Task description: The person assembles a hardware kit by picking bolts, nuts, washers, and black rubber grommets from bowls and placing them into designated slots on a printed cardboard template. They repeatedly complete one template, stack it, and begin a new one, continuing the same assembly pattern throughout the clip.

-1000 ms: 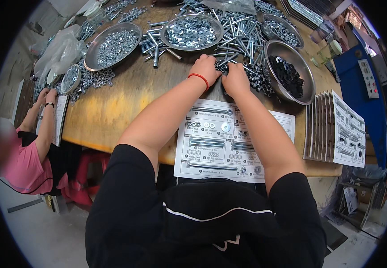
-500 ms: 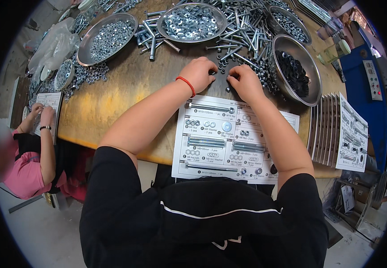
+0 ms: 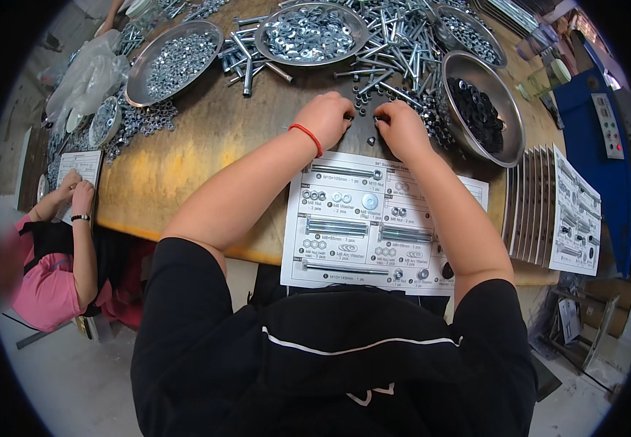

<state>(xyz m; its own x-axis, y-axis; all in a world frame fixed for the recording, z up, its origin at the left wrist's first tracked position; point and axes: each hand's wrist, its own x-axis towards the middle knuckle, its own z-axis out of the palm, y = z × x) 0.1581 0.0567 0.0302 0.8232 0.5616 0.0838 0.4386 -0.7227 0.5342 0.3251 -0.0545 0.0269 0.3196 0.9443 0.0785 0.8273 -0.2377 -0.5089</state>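
Note:
My left hand point(image 3: 324, 120), with a red cord at its wrist, is closed above the table. A small dark nut point(image 3: 348, 117) shows at its fingertips. Facing it, my right hand point(image 3: 404, 131) is curled in a pinch, with a bit of another dark nut point(image 3: 381, 119) between thumb and finger. One loose dark nut point(image 3: 371, 141) lies on the wood between the hands, apart from both. Just beyond, several black nuts point(image 3: 362, 102) are scattered toward the bolts. Under my forearms lies a printed parts sheet point(image 3: 295, 240) with pictures of bolts, nuts and washers.
Metal bowls hold washers point(image 3: 312, 36), small nuts point(image 3: 180, 65) and black washers point(image 3: 472, 120). A heap of bolts point(image 3: 403, 44) covers the far side. Ridged stacked panels point(image 3: 530, 211) stand at the right edge. At the left, a co-worker in pink point(image 3: 49, 277) handles another sheet.
My right hand has moved slightly away from me, its fingertips leaving the loose nut behind on the table. My left hand has barely moved. The co-worker's hands have shifted.

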